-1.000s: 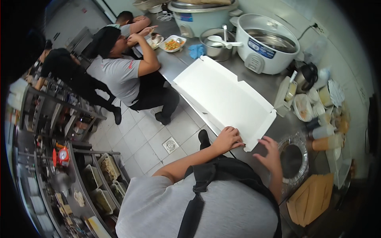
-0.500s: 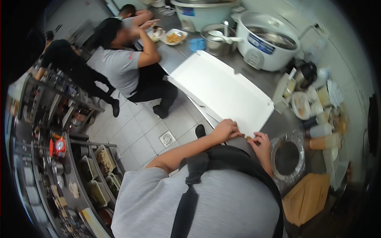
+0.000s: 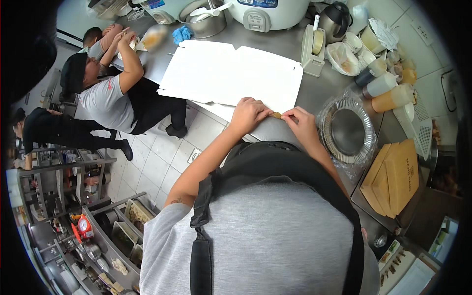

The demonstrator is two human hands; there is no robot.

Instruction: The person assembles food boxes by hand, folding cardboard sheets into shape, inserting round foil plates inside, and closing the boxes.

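Observation:
At the near edge of the steel counter, my left hand [image 3: 250, 117] and my right hand [image 3: 301, 125] face each other, fingertips pinched together. A small brown strip [image 3: 277, 115] is stretched between them, one end in each hand; its material is too small to make out. Just beyond lies a large white cardboard sheet [image 3: 231, 73] with a notch in its far edge and cut corners. My left hand is right at the sheet's near edge, and my right hand is by its near right corner.
Right of my hands sit plastic-wrapped foil trays [image 3: 321, 130] and a brown cardboard box [image 3: 393, 179]. Behind stand a tape dispenser [image 3: 313, 51], squeeze bottles [image 3: 381, 86], a rice cooker [image 3: 265, 17] and a metal pot [image 3: 211, 27]. A seated person [image 3: 110, 96] is at the left.
The view has shifted, so the counter and the seated person appear further left and up. The white cardboard looks flatter. Both hands keep their pinch on the brown strip, now lifted more into sight.

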